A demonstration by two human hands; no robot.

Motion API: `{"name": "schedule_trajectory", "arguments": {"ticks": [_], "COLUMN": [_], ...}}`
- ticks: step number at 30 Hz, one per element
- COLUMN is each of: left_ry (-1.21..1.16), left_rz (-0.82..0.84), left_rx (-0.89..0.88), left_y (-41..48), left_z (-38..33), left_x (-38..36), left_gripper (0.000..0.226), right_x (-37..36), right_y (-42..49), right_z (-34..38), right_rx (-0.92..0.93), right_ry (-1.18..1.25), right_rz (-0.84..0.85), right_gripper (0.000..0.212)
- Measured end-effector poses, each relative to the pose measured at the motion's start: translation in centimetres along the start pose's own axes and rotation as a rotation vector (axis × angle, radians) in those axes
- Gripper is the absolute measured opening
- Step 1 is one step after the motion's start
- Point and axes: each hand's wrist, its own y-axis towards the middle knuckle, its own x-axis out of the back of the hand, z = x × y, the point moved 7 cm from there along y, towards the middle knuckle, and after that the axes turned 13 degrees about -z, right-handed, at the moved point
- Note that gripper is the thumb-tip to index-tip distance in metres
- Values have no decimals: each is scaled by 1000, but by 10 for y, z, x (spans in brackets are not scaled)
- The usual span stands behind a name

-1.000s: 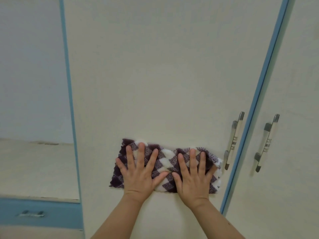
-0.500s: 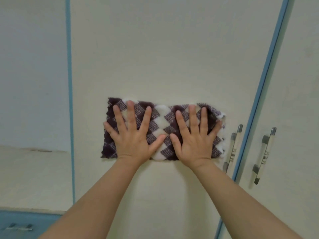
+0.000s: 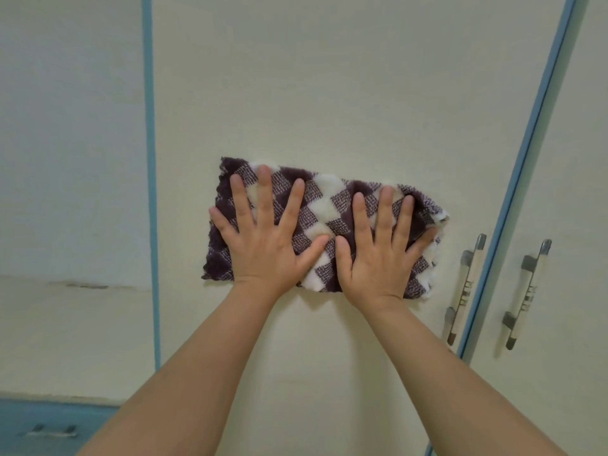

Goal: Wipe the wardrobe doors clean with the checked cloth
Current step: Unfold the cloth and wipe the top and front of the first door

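Observation:
A purple and white checked cloth (image 3: pixel 324 222) lies flat against the cream wardrobe door (image 3: pixel 329 93), at mid height. My left hand (image 3: pixel 263 238) presses on the cloth's left half with fingers spread and straight. My right hand (image 3: pixel 378 251) presses on its right half the same way, thumbs nearly touching. The cloth's right edge sits just left of the door's handle (image 3: pixel 465 287).
A second cream door (image 3: pixel 566 225) with its own handle (image 3: pixel 526 291) stands to the right, past a blue edge strip (image 3: pixel 526 126). Left of the door, beyond another blue strip (image 3: pixel 149 159), is a recessed shelf (image 3: pixel 72 340) above a blue drawer (image 3: pixel 49 426).
Both hands have slid the cloth upward along the door over the last second; in the latest half second they hold at about the same height.

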Motion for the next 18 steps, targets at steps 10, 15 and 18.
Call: {"name": "schedule_trajectory", "arguments": {"ticks": [10, 15, 18], "left_ry": [30, 40, 55], "left_rz": [9, 31, 32], "left_rx": [9, 32, 50], "left_y": [-50, -80, -98], "left_z": [45, 69, 79], "left_x": [8, 14, 18], "left_gripper": [87, 87, 88], "right_x": [-1, -2, -2], "right_y": [-49, -71, -84], "right_z": [31, 54, 64], "right_rx": [26, 79, 107], "right_ry": [-27, -6, 0], "right_rz": [65, 85, 99], "right_gripper": [66, 67, 68]}}
